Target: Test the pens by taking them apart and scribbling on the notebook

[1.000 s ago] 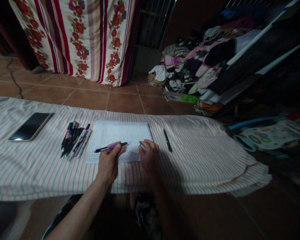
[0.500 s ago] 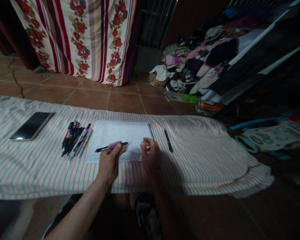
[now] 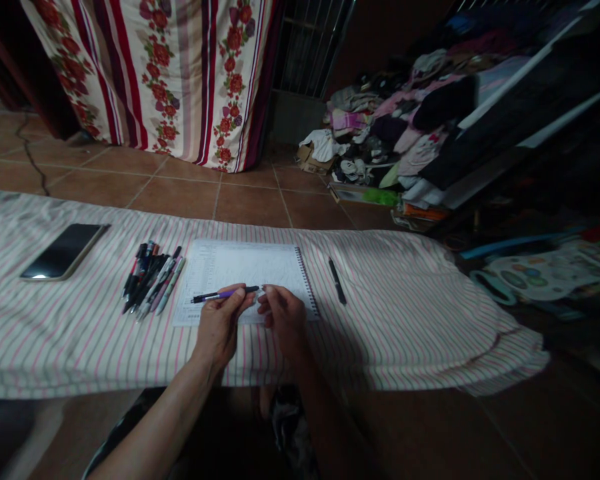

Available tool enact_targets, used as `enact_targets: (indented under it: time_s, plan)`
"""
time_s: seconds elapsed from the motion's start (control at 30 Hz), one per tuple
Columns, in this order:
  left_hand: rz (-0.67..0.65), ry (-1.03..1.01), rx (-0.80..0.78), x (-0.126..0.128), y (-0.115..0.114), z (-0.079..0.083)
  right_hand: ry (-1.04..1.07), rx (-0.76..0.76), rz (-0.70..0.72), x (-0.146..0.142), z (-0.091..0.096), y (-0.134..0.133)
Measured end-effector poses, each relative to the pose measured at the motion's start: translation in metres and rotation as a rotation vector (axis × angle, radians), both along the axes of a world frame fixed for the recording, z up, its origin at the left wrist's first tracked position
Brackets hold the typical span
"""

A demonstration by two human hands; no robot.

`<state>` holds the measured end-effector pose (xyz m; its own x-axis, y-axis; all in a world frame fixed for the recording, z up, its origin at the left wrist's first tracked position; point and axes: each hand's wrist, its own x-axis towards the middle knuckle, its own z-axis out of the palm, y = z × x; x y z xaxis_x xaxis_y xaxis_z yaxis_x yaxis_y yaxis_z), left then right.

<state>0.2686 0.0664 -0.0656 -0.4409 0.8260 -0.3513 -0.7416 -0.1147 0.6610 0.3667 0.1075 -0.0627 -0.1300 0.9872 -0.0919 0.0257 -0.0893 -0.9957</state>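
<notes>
My left hand (image 3: 221, 319) pinches a purple and black pen (image 3: 215, 295), which lies nearly level above a spiral notebook (image 3: 245, 261). The pen's right end points at my right hand (image 3: 284, 317). Its fingers are drawn together right by that end; whether they touch the pen or hold some small part, I cannot make out. Beneath both hands the notebook lies flat, its coil along the right side and printed matter down its left side. A bundle of several pens (image 3: 153, 280) rests left of the notebook, and a single black pen (image 3: 337, 281) to its right.
A striped cloth (image 3: 405, 300) covers the low table, with a smartphone (image 3: 65, 252) on its left part. Beyond lie the tiled floor (image 3: 250, 203), a floral curtain (image 3: 190, 80) and a heap of clothes (image 3: 395, 127). A patterned plastic piece (image 3: 540, 270) is off to the right.
My right hand has moved left, from the notebook's right side to the pen's right end. My left hand and the pen have barely shifted.
</notes>
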Motion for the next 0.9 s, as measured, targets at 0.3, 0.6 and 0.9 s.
enact_targets:
  time_s: [0.3, 0.6, 0.9]
  plan:
    - [-0.029, 0.012, 0.004, 0.0023, -0.0006, -0.0042, 0.02, 0.012, -0.009, 0.0034, 0.0025, 0.0004]
    - [-0.034, -0.007, 0.012, 0.0033, 0.001, -0.0054, -0.012, 0.047, -0.034, 0.002, -0.0013, 0.0005]
    - [-0.028, -0.025, 0.014, 0.0047, 0.0015, -0.0056, -0.048, 0.03, -0.051, 0.0011, 0.0001, -0.0002]
